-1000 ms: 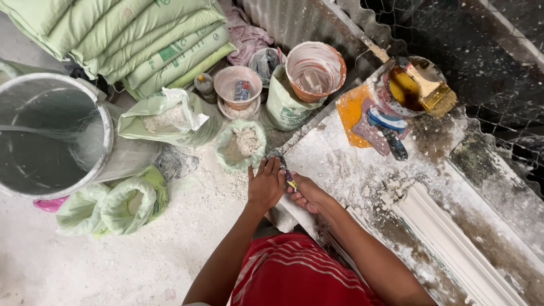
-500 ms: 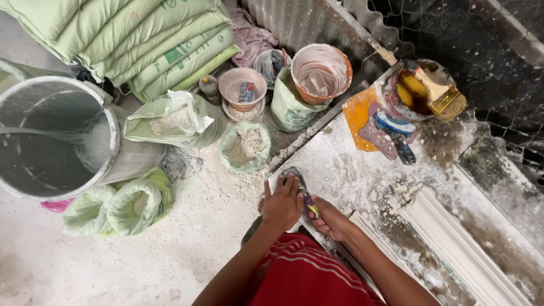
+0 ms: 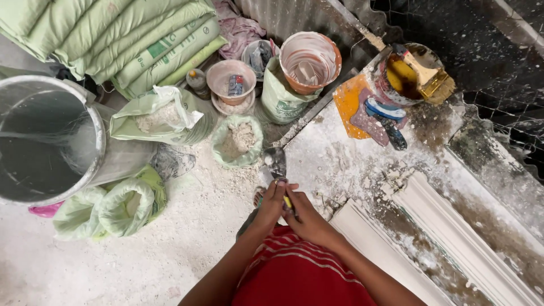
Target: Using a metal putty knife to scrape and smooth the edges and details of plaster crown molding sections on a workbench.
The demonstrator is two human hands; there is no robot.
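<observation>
A big grey metal drum (image 3: 39, 141) is standing at the left on the powder-strewn floor (image 3: 141, 260), and pale green sacks (image 3: 107, 39) are lying stacked behind it. White moulded strips (image 3: 453, 238) are running diagonally along the plaster-crusted table (image 3: 351, 153) to the right. Between them, open bags of white powder (image 3: 238, 139) and several small pots (image 3: 309, 59) are crowding together, with a brush resting over a yellow-stained tin (image 3: 405, 76).

Down at the centre, the person is pressing both hands together around a handle. The left hand (image 3: 271, 205) and right hand (image 3: 306, 218) are each closing their grip on the trowel (image 3: 276, 162), which shows a touch of yellow between the fingers. Its long axis is pointing straight away from the person, the dull blade sticking out just beyond the fingertips toward the nearest powder bag. Neither hand is clearly nearer the blade.
</observation>
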